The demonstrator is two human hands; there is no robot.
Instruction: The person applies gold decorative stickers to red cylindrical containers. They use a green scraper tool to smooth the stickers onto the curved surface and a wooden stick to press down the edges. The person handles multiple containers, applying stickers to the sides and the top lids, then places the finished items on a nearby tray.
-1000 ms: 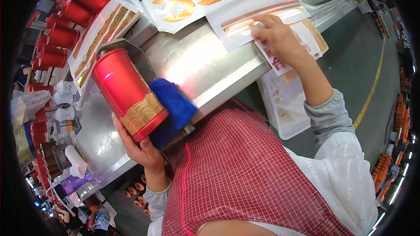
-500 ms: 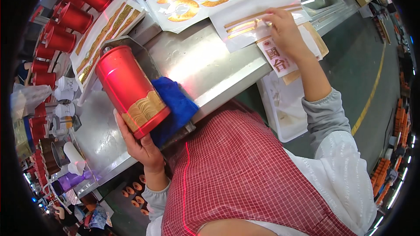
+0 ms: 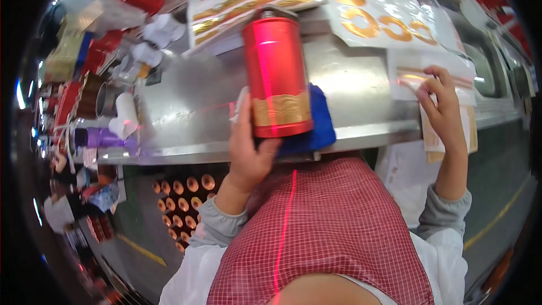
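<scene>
A shiny red cylindrical canister with a gold patterned band at its near end rests on a metal fixture partly wrapped in blue cloth. My left hand is closed on the canister's lower left side, thumb at its near end. Something small and white shows by those fingertips, too blurred to name. At the right, my right hand hovers at a white backing sheet carrying narrow gold strips. Its fingers are bent and look apart. Whether a fingertip touches a strip is unclear.
Gold ring-shaped stickers lie on a sheet at the back of the steel worktable. Gold-banded sheets lie behind the canister, with a sink far right. Cups, a white roll and a purple item crowd the left.
The view has turned and shifted, so the worktable now runs level across it. My left hand stays on the canister. My right hand remains at the strip sheet, its fingers spread more apart.
</scene>
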